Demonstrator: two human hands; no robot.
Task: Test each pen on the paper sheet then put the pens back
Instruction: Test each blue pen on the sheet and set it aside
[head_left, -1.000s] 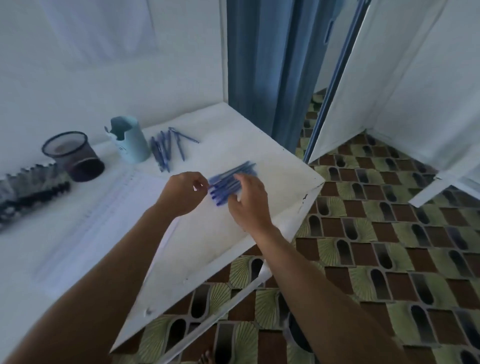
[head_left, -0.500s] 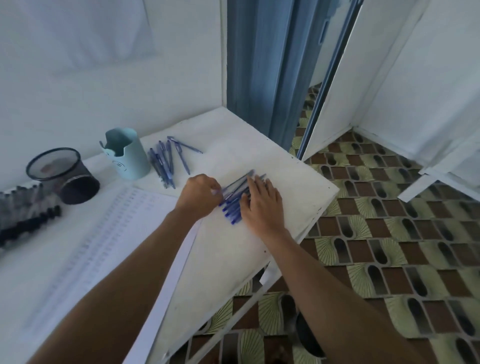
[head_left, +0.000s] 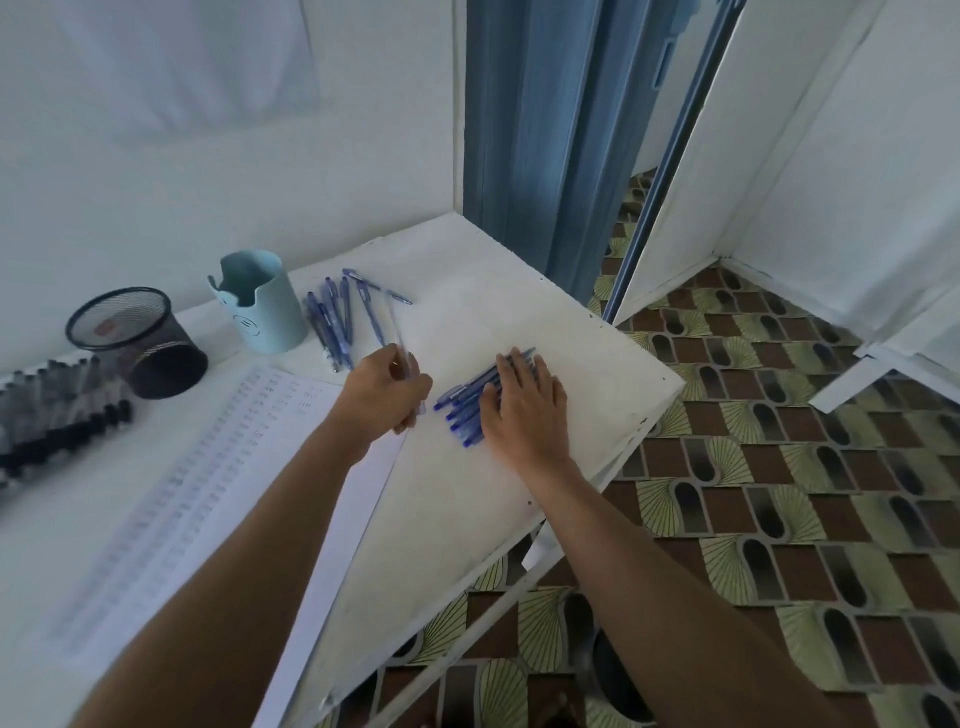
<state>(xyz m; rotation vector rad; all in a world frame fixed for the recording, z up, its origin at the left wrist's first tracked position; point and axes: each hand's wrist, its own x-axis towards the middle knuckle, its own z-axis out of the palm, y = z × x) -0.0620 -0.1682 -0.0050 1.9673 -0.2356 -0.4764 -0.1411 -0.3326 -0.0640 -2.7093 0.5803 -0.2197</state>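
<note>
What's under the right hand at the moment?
A bunch of blue pens lies flat on the white table under the right hand; their ends stick out on its left. The parts beneath the palm are covered.

blurred pen (head_left: 396, 332), perhaps clear, in left hand (head_left: 383, 393)

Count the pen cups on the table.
2. A black mesh cup stands furthest left; a light blue holder stands just right of it, beside the loose blue pens. None appears hidden.
</note>
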